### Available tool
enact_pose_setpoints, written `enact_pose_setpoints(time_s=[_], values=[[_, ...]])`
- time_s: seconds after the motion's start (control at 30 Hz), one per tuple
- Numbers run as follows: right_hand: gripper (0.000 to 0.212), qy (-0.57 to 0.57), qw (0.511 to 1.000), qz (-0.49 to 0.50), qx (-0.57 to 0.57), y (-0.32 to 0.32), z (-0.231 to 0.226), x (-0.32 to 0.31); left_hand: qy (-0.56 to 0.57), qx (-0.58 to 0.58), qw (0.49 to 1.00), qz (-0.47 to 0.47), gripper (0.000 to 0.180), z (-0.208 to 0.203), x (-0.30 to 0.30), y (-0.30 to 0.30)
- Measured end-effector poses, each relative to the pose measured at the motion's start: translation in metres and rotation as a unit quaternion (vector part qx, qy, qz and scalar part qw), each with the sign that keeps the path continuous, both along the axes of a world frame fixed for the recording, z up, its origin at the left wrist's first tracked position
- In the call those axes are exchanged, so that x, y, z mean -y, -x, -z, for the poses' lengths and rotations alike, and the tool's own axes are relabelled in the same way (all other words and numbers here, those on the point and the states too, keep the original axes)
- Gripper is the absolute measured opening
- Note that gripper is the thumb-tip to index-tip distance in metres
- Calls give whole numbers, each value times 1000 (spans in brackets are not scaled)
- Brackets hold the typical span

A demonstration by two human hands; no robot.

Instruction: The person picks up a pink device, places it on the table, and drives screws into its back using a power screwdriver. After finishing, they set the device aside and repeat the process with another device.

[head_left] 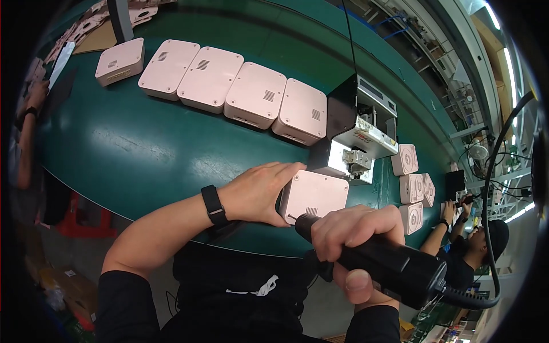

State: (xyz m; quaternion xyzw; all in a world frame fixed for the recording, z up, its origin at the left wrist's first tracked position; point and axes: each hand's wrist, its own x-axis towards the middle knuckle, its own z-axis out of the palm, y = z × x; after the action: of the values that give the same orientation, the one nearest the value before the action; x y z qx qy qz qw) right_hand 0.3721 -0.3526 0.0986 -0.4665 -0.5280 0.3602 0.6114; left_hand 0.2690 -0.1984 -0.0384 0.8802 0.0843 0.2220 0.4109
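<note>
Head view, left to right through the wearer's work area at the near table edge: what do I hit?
Black wristband → left hand → pale box → right hand gripping a black power driver, its tip over the box's near left corner.

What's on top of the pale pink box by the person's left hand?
The box shows a slotted vent and round far-corner recesses; the power screwdriver points at its near-left corner. The right hand covers the near-right corner, so whatever is there can't be seen.
</note>
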Motion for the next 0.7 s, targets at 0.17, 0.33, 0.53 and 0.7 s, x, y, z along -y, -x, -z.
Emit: enact_pose_setpoints(time_s=[0.17, 0.33, 0.53, 0.7], values=[[53, 5, 997, 37, -68, 4, -3, -3, 1, -38, 999, -8, 98, 1, -4, 8], [48, -135, 983, 12, -124, -23, -23, 29, -11, -13, 1000, 23, 100, -7, 0, -1], [55, -97, 986, 118, -70, -28, 15, 72, 23, -9, 999, 47, 93, -21, -5, 7], [53, -82, 971, 211, -80, -35, 51, 103, 92, -85, 989, 82, 79, -29, 0, 2]])
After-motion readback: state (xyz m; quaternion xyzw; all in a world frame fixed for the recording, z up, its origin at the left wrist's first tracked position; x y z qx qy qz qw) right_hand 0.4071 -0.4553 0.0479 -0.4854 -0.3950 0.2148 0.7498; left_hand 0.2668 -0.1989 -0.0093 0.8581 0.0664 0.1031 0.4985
